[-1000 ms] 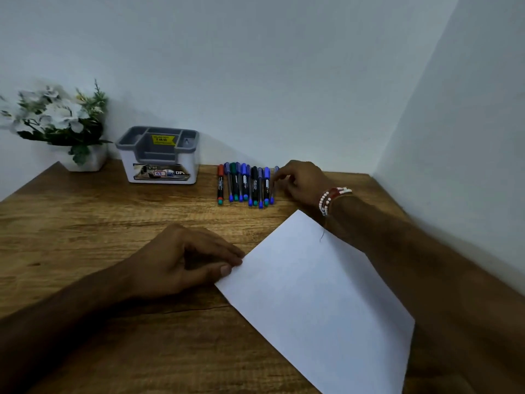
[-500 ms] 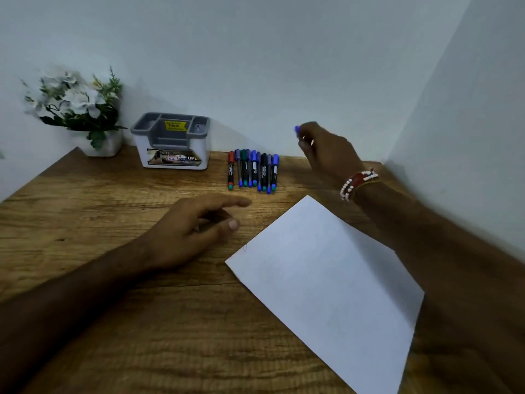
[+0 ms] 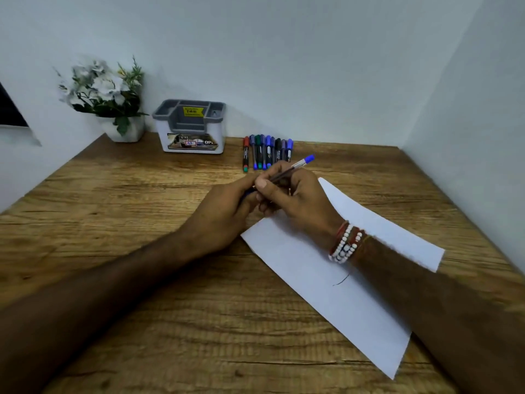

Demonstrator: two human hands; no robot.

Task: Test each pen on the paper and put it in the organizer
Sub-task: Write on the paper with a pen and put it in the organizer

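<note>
Currently, you hold the blue ballpoint pen in both hands, low over the table at the far left edge of the sheet of paper. The grip of your right hand is closed round the barrel, with the blue end plug pointing up and away from you. The grip of your left hand is closed on the lower end. That end is mostly hidden, so it cannot be told whether a cap is on or off. The step in hand is judged to be uncapping.

1. Fix the barrel with the right hand and pull with the left along the line of the pen. Do not bend it sideways.
2. Hold the cap in the left hand, or set it down beside the paper, where you can find it again.
3. Flatten the paper with the left hand before you write, because the sheet lies loose and skewed on the table.
4. Draw a short stroke on a bare part of the sheet.
5. Recap the pen, then carry it to the grey-and-white organizer at the back wall.

Keep your wrists clear of the row of markers, which lies just beyond your hands and could roll if touched.
</note>
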